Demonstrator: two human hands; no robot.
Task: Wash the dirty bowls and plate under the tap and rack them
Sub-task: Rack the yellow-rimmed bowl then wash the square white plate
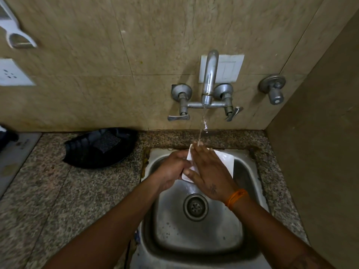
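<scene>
Wall, far left: white holder point(13, 26) mounted high, white socket plate point(13, 72) below it.

Table point(58, 191), speckled granite: black ribbed tray point(87, 152) near the wall, a dark scrub pad point(105, 141) lying in it.

Left hand point(172, 167): over the sink's left part, fingers curled round the left edge of the white dish point(225, 158).

White dish: square-cornered, held tilted above the steel sink point(194, 230), at its back edge. Plate or bowl cannot be told; much of it is hidden by the hands.

Tap point(209, 78): chrome spout on the tiled wall with a lever handle on either side, a thin stream of water point(203, 123) falling onto the right hand's fingertips point(197, 144) and the dish's upper edge.

Right hand point(207, 173): fingers straight, laid flat across the dish's face; orange thread band point(236, 198) on the wrist.

Sink: round drain point(195, 207) in the middle, water droplets on the basin floor.

Wall, right: white switch plate point(229, 68) behind the spout, separate round valve knob point(273, 88) beyond it.
</scene>
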